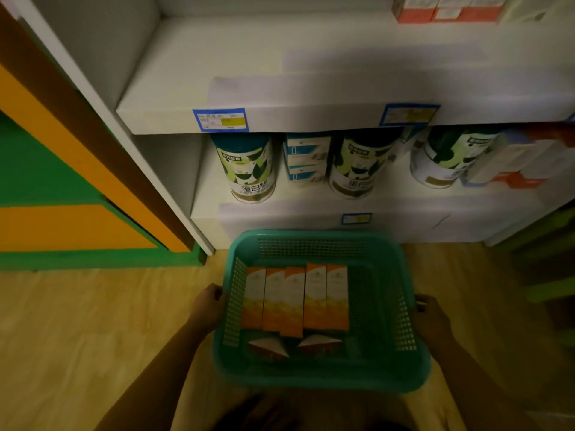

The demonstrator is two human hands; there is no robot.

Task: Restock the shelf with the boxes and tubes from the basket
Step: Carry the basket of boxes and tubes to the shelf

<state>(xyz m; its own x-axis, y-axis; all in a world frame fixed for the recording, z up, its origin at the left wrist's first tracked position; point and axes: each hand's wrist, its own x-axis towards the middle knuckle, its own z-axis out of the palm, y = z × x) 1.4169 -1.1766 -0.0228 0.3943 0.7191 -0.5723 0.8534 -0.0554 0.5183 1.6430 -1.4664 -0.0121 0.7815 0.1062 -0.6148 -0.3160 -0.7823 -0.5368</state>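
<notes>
A teal plastic basket hangs low in front of the white shelf unit. Inside it, several long orange-and-white boxes lie side by side, with two smaller orange-and-white pieces near its front wall. My left hand grips the basket's left rim. On the opposite side, my right hand holds the right rim. The middle shelf board above the cans is bare on its left and centre.
Three green-and-white cans stand on the lower shelf, with blue-and-white boxes between them and white-and-orange boxes to the right. Red boxes sit top right. An orange-and-green cabinet stands left. Wooden floor lies below.
</notes>
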